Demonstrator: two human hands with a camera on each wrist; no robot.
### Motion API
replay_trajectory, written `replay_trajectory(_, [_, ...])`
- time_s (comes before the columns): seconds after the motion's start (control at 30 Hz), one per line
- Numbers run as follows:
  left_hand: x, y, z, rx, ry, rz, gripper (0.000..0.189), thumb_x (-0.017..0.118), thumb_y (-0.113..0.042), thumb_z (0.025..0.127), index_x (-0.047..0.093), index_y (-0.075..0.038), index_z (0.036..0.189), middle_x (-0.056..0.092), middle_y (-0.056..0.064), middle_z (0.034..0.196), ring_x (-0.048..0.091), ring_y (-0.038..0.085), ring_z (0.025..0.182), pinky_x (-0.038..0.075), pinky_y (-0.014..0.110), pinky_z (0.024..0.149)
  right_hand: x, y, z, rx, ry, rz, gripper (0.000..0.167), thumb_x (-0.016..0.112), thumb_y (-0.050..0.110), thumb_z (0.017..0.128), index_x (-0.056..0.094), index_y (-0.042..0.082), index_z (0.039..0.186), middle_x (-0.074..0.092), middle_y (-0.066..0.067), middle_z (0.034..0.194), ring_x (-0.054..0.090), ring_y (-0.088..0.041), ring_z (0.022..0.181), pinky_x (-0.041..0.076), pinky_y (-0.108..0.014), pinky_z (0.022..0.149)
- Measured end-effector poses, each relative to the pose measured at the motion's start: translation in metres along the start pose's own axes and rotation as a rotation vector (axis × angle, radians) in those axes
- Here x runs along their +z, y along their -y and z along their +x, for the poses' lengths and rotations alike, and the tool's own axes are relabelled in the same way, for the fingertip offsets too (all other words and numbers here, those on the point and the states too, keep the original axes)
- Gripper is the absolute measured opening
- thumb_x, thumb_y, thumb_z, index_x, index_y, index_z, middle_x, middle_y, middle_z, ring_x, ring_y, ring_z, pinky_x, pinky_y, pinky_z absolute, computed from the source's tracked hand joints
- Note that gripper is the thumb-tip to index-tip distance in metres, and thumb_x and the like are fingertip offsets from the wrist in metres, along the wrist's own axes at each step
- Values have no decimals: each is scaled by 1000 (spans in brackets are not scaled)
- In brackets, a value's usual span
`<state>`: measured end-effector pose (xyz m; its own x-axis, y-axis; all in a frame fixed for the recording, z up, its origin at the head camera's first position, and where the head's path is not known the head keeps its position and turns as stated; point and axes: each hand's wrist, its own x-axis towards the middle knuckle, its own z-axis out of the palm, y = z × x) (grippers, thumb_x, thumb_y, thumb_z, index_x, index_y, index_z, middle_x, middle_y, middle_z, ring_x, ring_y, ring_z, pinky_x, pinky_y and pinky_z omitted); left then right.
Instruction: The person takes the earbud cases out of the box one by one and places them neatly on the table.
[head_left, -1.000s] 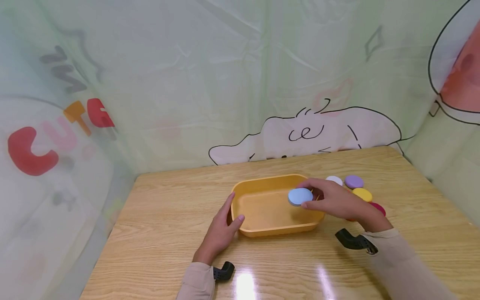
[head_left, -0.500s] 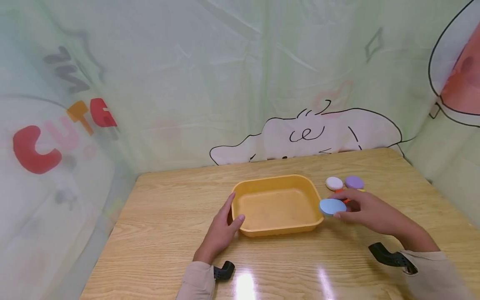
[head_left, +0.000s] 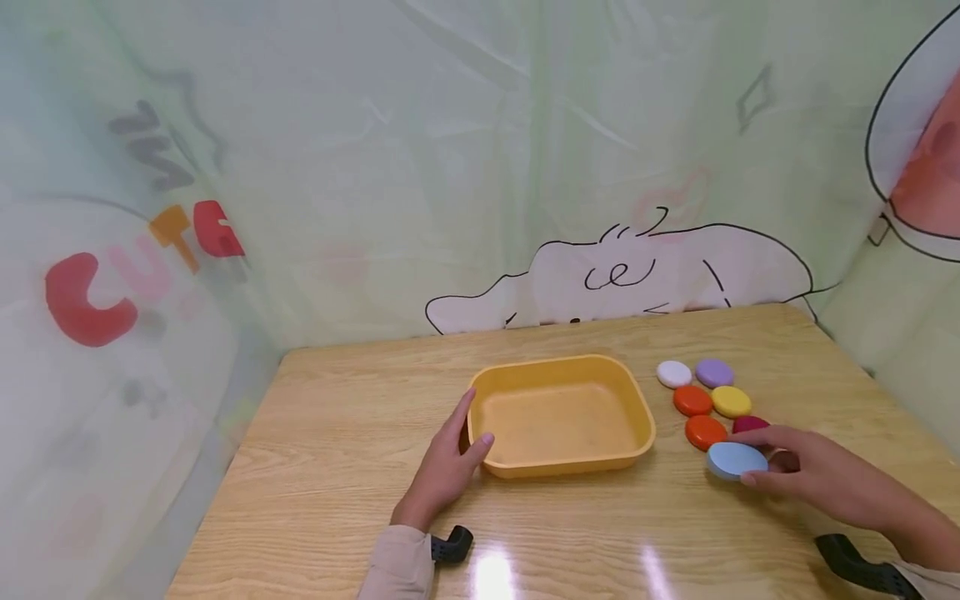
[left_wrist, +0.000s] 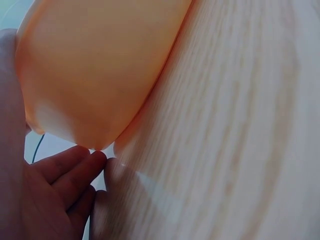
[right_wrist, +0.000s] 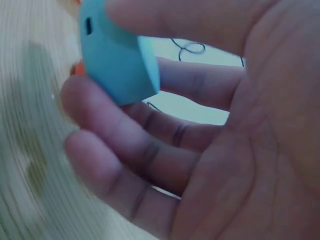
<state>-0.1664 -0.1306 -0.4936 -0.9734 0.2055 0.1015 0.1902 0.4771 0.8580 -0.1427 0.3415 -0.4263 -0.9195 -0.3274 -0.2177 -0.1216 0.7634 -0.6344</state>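
Note:
My right hand [head_left: 817, 475] pinches a light blue round disc [head_left: 737, 461] between thumb and fingers, close over the table at the right. In the right wrist view the thumb lies across the disc [right_wrist: 117, 60], and a small dark slot shows on it. My left hand [head_left: 441, 477] holds the left end of a yellow-orange tray [head_left: 566, 468], thumb at the rim and fingers along the outer wall. In the left wrist view those fingertips touch the tray [left_wrist: 100, 75] near its corner. Nothing lies inside the tray.
Right of the tray lie a white disc [head_left: 674, 374], a purple disc [head_left: 714, 373], a yellow disc [head_left: 731, 402], two red discs [head_left: 692, 400] and a dark red disc [head_left: 750, 424], partly hidden by my right hand. A printed curtain [head_left: 375, 167] hangs behind the wooden table [head_left: 330, 433].
My right hand has carried the blue disc from over the tray to the right and nearer me, beside the other discs. The left hand and the tray have stayed in place.

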Motion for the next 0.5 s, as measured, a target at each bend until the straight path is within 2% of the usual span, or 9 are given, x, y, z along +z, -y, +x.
replay_trajectory(0.1, [0,0,0,-16,3,-7,71,58,-44,101,16,-47,158,22,-11,163,23,16,149,24,47,119,-2,-6,-1,43,14,-11,60,68,32,96,52,-10,137,60,-10,108,54,-21,86,50,-25,63])
replay_trajectory(0.23, [0,1,-1,-38,-5,1,71,58,-46,100,16,-49,157,21,-13,162,23,15,148,24,47,119,-4,-10,1,66,21,-33,63,73,33,92,54,-9,135,62,-12,112,58,-23,89,53,-27,67])
replay_trajectory(0.37, [1,2,-1,-28,-8,4,72,58,-46,100,15,-48,157,21,-13,163,22,16,149,23,48,120,-5,-15,2,95,35,-46,66,77,34,88,56,-9,133,62,-11,110,60,-23,90,54,-32,70])
replay_trajectory(0.5, [1,1,-1,-18,2,2,72,57,-44,101,13,-46,158,20,-14,163,21,14,149,23,46,120,-2,-21,0,95,25,-50,65,78,32,87,57,-9,132,63,-11,109,60,-23,89,53,-31,68])
